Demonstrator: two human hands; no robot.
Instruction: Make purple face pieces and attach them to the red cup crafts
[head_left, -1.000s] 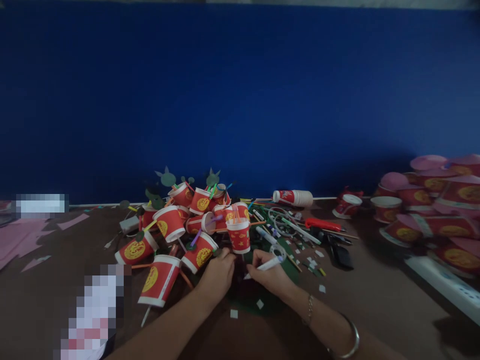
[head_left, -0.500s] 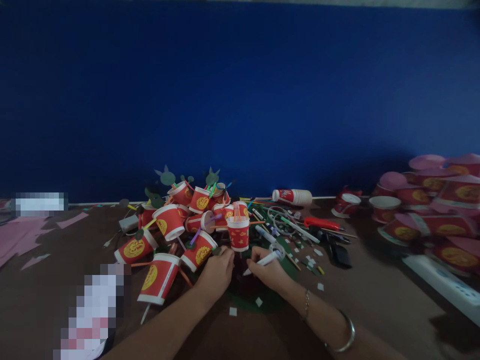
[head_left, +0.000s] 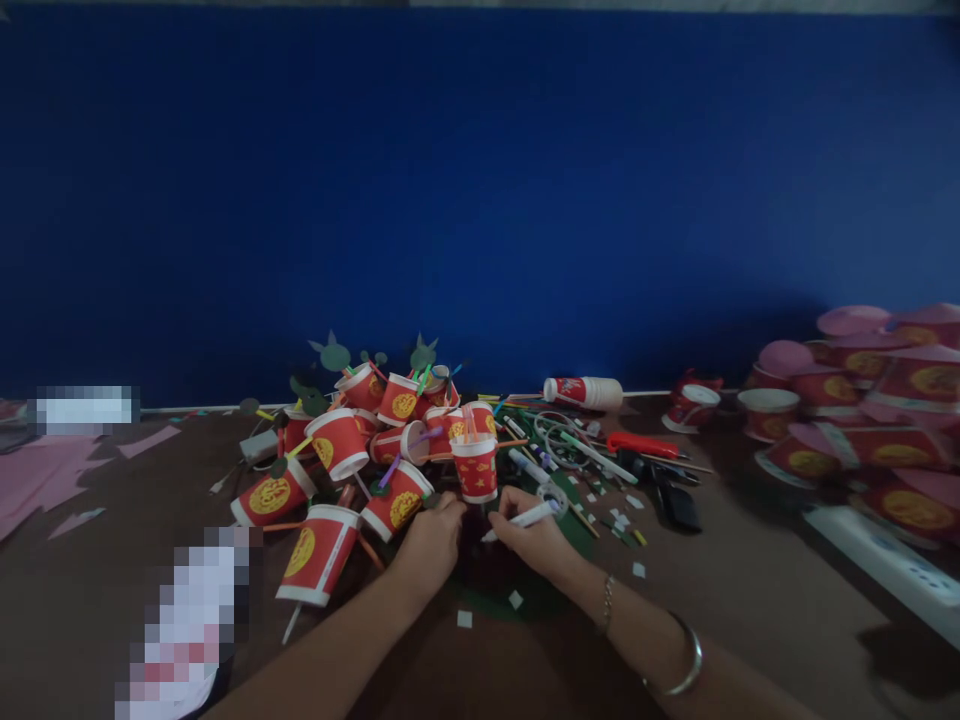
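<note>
A white marker pen is gripped in my right hand, its tip slanting down to the left. Beneath a red paper cup with a white rim, my left hand is closed, fingers curled inward. What those fingers hold is hidden. The cup is upright just beyond both hands, with orange straws rising from its top. Below it, between the hands, lies a dark patch too dim to make out. Small white paper squares lie in front.
Red paper cups with straws are heaped at left. Several pens, a red-handled tool and a tape roll lie right of centre. More cups and a white power strip are far right; pink paper is far left.
My right hand with the marker pen has shifted slightly left, closer to my left hand. My left hand and the upright cup have moved slightly left too.
</note>
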